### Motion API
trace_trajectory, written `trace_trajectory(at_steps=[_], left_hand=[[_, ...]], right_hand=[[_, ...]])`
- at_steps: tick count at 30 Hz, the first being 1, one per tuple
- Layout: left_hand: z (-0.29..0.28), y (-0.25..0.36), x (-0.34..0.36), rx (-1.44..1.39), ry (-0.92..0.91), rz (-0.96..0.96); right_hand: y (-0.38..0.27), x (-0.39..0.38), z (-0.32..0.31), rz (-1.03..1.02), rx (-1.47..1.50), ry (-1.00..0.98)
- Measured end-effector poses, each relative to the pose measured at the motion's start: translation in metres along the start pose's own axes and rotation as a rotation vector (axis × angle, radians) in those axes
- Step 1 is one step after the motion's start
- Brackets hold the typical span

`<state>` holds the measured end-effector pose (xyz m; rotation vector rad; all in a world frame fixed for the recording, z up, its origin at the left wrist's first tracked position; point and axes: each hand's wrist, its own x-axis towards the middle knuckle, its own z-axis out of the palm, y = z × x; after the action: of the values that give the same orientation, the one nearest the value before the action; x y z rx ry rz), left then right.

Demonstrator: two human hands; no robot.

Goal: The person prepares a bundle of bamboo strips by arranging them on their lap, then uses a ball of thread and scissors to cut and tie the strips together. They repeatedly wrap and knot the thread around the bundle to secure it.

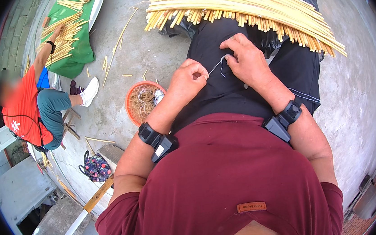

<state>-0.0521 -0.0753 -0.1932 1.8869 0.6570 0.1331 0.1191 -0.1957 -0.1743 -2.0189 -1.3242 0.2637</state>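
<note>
Apparently the pale string (215, 66), at twelve o'clock, is being worked: the left hand (189, 78) has a pinching grip; the right hand's (249, 61), I cannot tell. Next calls for gentle tension.

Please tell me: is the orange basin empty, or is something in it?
Not empty: the orange basin holds tangled tan and white strands, visible through its open top. How deep they go, I cannot tell.
</note>
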Motion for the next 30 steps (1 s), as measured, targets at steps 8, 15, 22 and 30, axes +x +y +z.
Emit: trace_trajectory(at_steps=[8, 15, 22, 30], left_hand=[[0.001, -0.003, 0.001, -0.04, 0.004, -0.025], [0.001, -0.006, 0.001, -0.093, -0.009, -0.043], [0.003, -0.009, 0.002, -0.169, 0.009, -0.026], [0.004, -0.008, 0.003, -0.154, 0.016, -0.056]], right_hand=[[0.008, -0.003, -0.008, -0.474, 0.003, -0.176], [0.001, -0.003, -0.002, -0.363, 0.121, -0.177], [-0.002, -0.001, 0.011, -0.427, 0.106, -0.146], [-0.003, -0.002, 0.014, -0.403, 0.048, -0.173]])
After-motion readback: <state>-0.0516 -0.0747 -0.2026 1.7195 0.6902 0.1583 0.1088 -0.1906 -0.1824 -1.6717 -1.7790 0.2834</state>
